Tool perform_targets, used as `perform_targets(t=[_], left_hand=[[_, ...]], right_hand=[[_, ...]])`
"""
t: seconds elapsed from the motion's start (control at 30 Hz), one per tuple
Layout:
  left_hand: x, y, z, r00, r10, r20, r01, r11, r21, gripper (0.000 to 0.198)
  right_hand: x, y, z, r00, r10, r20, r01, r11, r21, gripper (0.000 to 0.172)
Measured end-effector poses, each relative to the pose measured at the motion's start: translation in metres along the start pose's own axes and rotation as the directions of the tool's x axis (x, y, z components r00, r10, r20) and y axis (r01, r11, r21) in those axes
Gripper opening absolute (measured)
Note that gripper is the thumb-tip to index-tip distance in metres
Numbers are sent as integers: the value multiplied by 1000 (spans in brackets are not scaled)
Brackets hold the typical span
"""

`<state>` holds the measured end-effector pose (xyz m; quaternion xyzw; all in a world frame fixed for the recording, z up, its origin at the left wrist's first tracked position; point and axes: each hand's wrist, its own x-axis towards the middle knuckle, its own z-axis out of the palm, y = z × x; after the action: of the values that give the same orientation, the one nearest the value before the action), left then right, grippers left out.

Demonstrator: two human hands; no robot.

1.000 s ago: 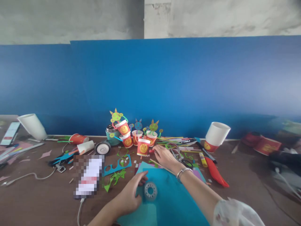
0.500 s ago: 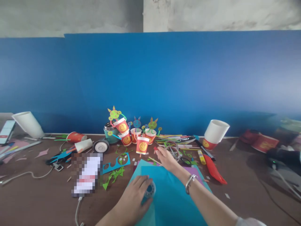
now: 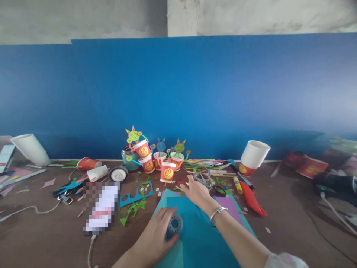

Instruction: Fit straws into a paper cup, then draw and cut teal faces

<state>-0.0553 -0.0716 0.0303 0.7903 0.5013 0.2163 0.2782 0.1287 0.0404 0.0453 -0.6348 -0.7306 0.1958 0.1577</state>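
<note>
My left hand (image 3: 157, 234) is curled around the side of a roll of clear tape (image 3: 175, 224), which rests on blue paper sheets (image 3: 206, 230). Further forward, my right hand (image 3: 197, 191) reaches past the far edge of the sheets, its thumb and fingers apart. A small red piece (image 3: 182, 183) lies by those fingertips, partly hidden; what it is I cannot make out. Just ahead stands a red paper cup (image 3: 168, 172). Behind it are more red cups, several carrying animal-faced paper figures, such as a green one (image 3: 180, 146).
A phone (image 3: 103, 208) with a cable lies left, near blue paper with cut-out holes (image 3: 138, 194) and green scraps (image 3: 134, 211). To the right are a glue stick (image 3: 237, 185), a red pouch-like item (image 3: 252, 199) and stacked white cups (image 3: 255, 154). A blue panel (image 3: 178, 93) closes the back.
My right hand has spread its fingers and come slightly down; the red piece it pinched now lies by the fingertips. My left hand stays at the tape roll. The view has shifted slightly.
</note>
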Motion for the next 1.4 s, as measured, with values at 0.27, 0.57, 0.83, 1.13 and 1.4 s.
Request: perform_targets(t=[0.27, 0.57, 0.83, 1.13, 1.4], left_hand=[[0, -2, 2, 999, -52, 12, 52, 999, 1, 75], [8, -1, -3, 983, -148, -105, 58, 803, -593, 64], [17, -1, -11, 953, -298, 55, 73, 52, -996, 44], [18, -4, -8, 951, -278, 136, 139, -10, -990, 34], [20, -7, -9, 946, -283, 157, 153, -37, -988, 37]], right_hand=[[-12, 3, -14, 999, -29, -26, 30, 998, 56, 56], [-21, -3, -10, 989, -139, 39, 119, 936, 332, 26], [-35, -16, -12, 937, -347, 37, 244, 729, 640, 16], [-45, -28, -17, 903, -420, -90, 409, 776, 481, 8], [-39, -21, -15, 938, -347, -26, 294, 750, 592, 18]])
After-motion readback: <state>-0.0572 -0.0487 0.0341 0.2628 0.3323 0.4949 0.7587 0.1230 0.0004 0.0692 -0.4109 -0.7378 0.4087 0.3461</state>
